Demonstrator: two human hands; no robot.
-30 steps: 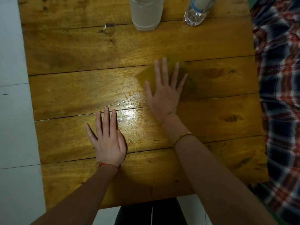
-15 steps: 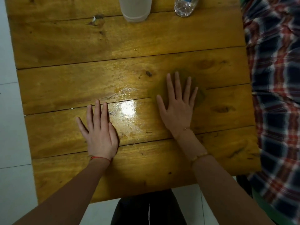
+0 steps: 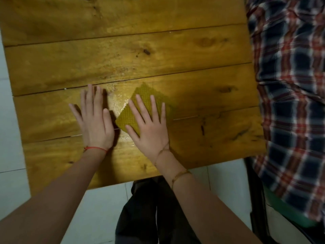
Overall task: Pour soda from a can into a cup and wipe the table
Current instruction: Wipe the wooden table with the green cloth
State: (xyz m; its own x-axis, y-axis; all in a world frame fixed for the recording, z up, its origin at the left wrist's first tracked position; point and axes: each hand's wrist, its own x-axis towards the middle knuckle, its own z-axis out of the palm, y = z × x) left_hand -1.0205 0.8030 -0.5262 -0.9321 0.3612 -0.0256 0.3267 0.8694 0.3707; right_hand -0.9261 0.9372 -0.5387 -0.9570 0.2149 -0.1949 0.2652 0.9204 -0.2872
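A yellow-green textured cloth (image 3: 140, 95) lies flat on the wooden plank table (image 3: 123, 55). My right hand (image 3: 149, 125) presses on it with straight, spread fingers and covers its near half. My left hand (image 3: 95, 120) lies flat on the bare wood just left of the cloth, fingers straight, holding nothing. A wet, shiny patch (image 3: 117, 103) shows between the two hands. No can or cup is in view.
A person in a plaid shirt (image 3: 290, 85) stands close against the table's right edge. White floor tiles (image 3: 10, 155) show to the left and below the table's near edge. My dark trousers (image 3: 149, 208) are under the near edge.
My right hand has slid the cloth toward me and to the left, close to my left hand. The view has dropped, so the white container and the bottle at the far edge are out of sight.
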